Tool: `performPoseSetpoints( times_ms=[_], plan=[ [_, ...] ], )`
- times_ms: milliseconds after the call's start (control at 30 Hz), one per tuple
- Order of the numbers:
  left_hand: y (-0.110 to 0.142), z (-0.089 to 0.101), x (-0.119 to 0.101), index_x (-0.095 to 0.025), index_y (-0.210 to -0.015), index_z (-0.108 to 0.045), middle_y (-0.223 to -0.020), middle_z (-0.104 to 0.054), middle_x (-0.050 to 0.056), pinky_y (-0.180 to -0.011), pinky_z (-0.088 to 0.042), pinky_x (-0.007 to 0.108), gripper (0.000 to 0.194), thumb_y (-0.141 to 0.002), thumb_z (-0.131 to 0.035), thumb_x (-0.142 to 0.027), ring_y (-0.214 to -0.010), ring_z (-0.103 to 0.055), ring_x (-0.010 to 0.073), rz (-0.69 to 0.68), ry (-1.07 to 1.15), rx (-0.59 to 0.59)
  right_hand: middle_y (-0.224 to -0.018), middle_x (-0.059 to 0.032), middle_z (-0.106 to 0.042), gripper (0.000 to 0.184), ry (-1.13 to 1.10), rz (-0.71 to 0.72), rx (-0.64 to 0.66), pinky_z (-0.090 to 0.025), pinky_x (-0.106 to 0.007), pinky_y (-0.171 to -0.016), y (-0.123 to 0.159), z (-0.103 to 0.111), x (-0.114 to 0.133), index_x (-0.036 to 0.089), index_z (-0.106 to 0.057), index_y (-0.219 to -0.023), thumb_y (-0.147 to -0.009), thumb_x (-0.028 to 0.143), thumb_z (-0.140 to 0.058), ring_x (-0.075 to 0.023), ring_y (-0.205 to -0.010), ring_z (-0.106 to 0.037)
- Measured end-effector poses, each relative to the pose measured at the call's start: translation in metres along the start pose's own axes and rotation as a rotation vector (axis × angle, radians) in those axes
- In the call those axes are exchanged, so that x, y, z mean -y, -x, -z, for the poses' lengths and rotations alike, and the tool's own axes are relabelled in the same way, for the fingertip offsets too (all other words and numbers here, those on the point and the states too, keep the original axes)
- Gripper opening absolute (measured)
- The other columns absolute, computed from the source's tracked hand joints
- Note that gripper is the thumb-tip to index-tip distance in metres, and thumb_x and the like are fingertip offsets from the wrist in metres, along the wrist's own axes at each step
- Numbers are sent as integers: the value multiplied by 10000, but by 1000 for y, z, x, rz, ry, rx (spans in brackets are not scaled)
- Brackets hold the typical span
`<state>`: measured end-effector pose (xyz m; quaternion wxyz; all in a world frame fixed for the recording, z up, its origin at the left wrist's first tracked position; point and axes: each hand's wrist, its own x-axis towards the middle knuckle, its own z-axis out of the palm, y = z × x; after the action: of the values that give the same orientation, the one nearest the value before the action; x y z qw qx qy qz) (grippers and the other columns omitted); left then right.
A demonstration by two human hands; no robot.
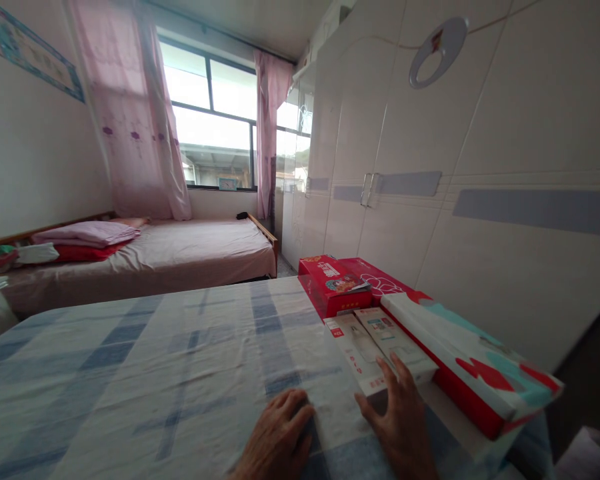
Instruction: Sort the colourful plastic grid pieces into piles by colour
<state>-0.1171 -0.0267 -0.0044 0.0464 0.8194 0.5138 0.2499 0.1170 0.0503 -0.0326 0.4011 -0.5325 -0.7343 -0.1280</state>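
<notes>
My right hand (400, 417) is open, its fingers spread over the near ends of two slim white boxes. Its fingertips appear to touch the left white box (353, 347) and the right white box (394, 339), which lie side by side. My left hand (279, 432) rests on the blue and white striped sheet (220, 373), left of these boxes. Its fingers are loosely bent, with the thumb apart and nothing visible in them. Beyond the white boxes sits a red box (330, 283) with printed patterns.
A long white, red and turquoise box (460, 357) lies to the right, with a flat red box (375, 275) behind it. White wardrobe doors (405, 147) line the right side. Another bed (195, 247) with folded bedding (87, 235) stands under the window.
</notes>
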Motion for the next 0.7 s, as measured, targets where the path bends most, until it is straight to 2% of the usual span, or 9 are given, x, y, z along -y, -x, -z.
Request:
performPoseSetpoints(
  times_ms=[133, 233, 367, 467, 567, 700],
  plan=[
    [0, -1, 2, -211, -1053, -600, -1172, -597, 81, -978, -456, 386, 362, -719, -519, -98, -1128, -534, 232, -17, -7, 4, -1373, -167, -384, 647, -101, -117, -72, -377, -550, -961, 0, 7, 2, 191, -390, -1289, -778, 554, -552, -349, -1259, -377],
    [0, -1, 2, -212, -1069, -596, -1192, -586, 84, -981, -453, 395, 356, -744, -502, -103, -1145, -523, 233, 1, -6, 21, -1292, -153, -445, 641, -229, -197, -96, -385, -502, -973, 1, 21, 6, 179, -405, -1274, -777, 553, -557, -314, -1200, -430],
    [1, -1, 3, -217, -1075, -595, -1191, -587, 78, -977, -456, 393, 359, -748, -506, -100, -1136, -530, 230, -2, -2, 22, -1190, -124, -512, 545, -299, -333, -44, -435, -444, -918, 8, 37, 6, 192, -484, -1175, -767, 546, -559, -285, -1106, -495],
    [2, -3, 4, -224, -1083, -589, -1196, -586, 73, -978, -453, 397, 355, -762, -496, -101, -1138, -528, 227, -13, -2, 4, -1109, -121, -571, 509, -382, -545, 1, -445, -453, -906, 15, 40, 0, 186, -530, -1077, -764, 588, -512, -284, -1039, -550],
    [3, -3, 2, -226, -1089, -585, -1204, -580, 70, -981, -447, 397, 347, -777, -489, -108, -1139, -524, 223, 9, 7, 18, -1110, -136, -608, 552, -475, -733, 71, -438, -471, -928, 18, 40, -8, 174, -543, -1074, -741, 612, -508, -299, -1041, -575],
    [-2, 10, -9, -208, -1053, -598, -1188, -581, 73, -985, -431, 379, 317, -773, -487, -110, -1122, -524, 217, 76, -1, 116, -1150, -129, -625, 552, -608, -724, 166, -426, -451, -968, 16, 39, -9, 173, -550, -1101, -723, 575, -551, -294, -1105, -566]
  ],
)
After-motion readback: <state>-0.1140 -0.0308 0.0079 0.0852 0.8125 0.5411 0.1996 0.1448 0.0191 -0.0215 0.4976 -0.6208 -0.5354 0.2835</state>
